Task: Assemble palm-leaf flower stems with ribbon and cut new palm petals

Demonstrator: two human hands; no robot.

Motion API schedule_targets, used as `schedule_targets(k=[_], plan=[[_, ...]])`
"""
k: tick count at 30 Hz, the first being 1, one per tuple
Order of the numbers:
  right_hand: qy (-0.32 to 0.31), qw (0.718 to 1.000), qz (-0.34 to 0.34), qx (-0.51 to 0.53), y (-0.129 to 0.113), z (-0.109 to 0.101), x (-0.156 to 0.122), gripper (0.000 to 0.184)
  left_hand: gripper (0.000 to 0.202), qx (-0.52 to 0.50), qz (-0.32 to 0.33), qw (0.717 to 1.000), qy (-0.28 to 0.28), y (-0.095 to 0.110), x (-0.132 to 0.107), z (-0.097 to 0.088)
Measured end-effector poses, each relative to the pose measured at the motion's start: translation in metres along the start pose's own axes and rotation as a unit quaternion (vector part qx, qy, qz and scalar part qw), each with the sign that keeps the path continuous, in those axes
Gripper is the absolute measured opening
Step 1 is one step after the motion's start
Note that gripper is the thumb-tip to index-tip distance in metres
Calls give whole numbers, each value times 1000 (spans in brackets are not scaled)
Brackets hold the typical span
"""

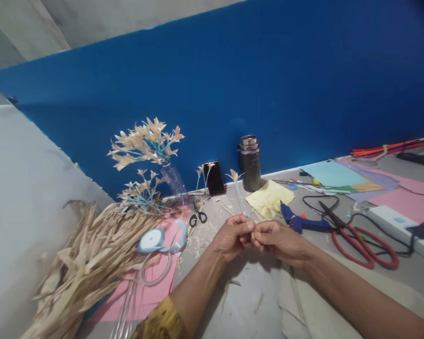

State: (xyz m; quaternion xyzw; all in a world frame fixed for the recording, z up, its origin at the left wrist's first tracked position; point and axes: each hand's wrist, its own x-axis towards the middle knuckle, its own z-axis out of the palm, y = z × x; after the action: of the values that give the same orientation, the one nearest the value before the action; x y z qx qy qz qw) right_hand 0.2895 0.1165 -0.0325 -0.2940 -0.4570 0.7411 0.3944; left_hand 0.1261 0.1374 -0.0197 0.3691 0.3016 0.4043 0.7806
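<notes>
A grey worktop [247, 296]. At its centre, left hand [234, 235] and right hand [281, 240] meet, pinched closed. To their right lie red-handled scissors [356, 242] and a blue glue gun [297, 222]; an outward swing could knock these. A blue-stemmed flower [234, 175] leans left, gripped low; squeezing might kink it.

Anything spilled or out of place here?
Yes: loose straw-coloured scraps litter the tabletop near the left hand, untidily strewn. Also, the dark thermos flask stands with its neck bare; no cap shows on it.
</notes>
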Motion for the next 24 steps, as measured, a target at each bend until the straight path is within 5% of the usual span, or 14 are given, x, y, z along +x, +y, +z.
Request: schedule_targets(k=[8,13,20,24], plan=[[-24,1000,-4,-2,2,3,0,42,40,29,-27,999,-28,1,-2,-9],[15,1000,-23,-8,-4,4,0,43,45,70,-42,997,11,10,-4,-15],[107,991,-73,-35,-5,1,2,38,40,129,46,985,103,8,-14,-8],[148,977,-101,-116,-7,5,0,32,37,156,150,959,184,0,-20,8]])
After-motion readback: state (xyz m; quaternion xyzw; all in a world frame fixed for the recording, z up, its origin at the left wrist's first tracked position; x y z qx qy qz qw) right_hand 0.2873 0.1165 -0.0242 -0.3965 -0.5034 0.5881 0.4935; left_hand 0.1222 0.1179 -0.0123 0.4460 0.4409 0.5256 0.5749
